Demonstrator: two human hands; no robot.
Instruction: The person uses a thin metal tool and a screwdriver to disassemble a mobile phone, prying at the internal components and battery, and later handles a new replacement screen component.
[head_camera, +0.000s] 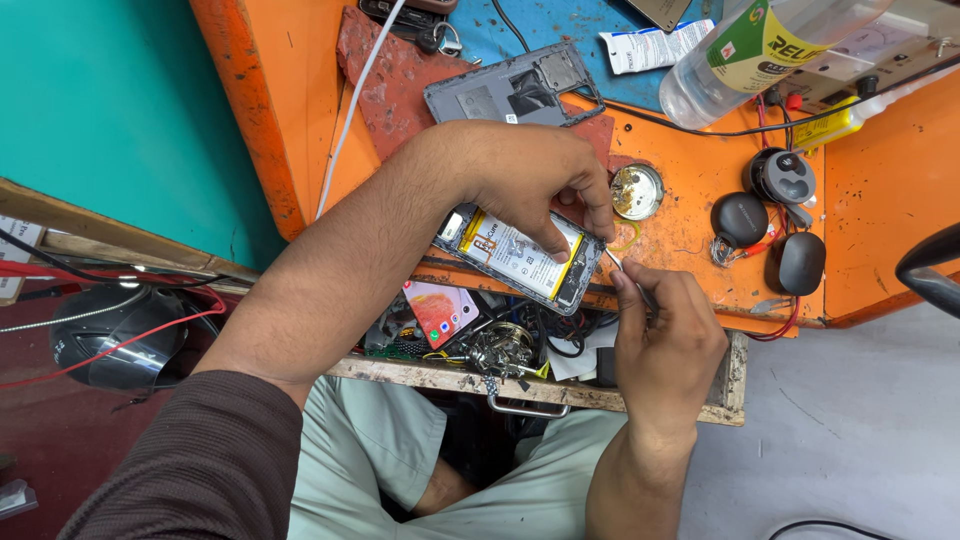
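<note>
- The opened phone (520, 258) lies flat at the front edge of the orange workbench (880, 210), its back removed; a pale, label-covered battery with a yellow border fills most of its dark rectangular frame.
- The left hand (530, 175) arches over the phone from above, fingers curled down, with fingertips pressing on the battery and the phone's far edge.
- The right hand (665, 335) is closed around a thin metal tool (625, 275), pinched between thumb and forefinger; its bright tip meets the phone's right end.
- The bench top is painted orange, scratched and chipped, with a worn blue mat (560, 25) at the back and a rough reddish-brown pad (385, 80) beside it.
- One grey plastic back cover (510, 92), with a camera cut-out, rests on the reddish pad behind the left hand.
- One small round metal tin (637, 191) sits just right of the left hand, shiny bits inside.
- Three dark, rounded earbud cases (778, 215) cluster at the right: one open, two shut and smooth.
- One clear plastic bottle (740, 50) lies tilted at the top right, beside one white tube (650, 45).
- An open wooden drawer (520, 385) below the bench holds tangled wires, metal parts and one phone with a lit, colourful screen (440, 310).
- A glossy black helmet (110, 335) sits at the lower left, crossed by red wires.
</note>
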